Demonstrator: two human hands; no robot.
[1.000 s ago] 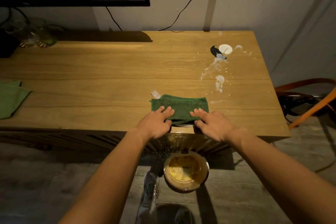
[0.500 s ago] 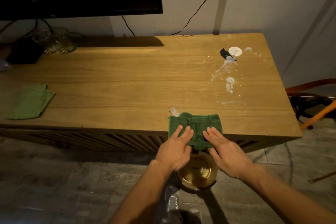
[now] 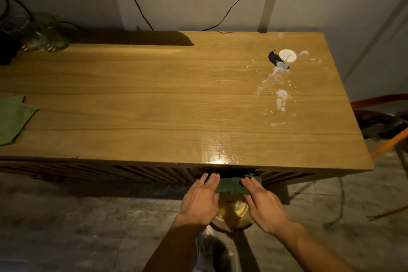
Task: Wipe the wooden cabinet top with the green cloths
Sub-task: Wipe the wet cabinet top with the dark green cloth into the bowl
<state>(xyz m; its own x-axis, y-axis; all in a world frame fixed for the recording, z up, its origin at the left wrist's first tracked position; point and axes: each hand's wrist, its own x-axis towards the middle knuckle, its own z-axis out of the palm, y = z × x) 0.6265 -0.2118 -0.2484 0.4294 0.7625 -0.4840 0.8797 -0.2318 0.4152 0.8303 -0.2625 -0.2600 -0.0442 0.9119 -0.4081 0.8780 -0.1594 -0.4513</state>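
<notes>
Between both hands' fingers hangs the green cloth.

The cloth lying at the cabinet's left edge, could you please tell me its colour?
Light green cloth, seen in the head view.

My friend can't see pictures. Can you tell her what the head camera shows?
Two hands, left hand and right hand, hold a dark green cloth just off the front edge of a wooden cabinet top, above a bowl on the floor. A white spill remains near the right end; another green cloth lies far left.
</notes>
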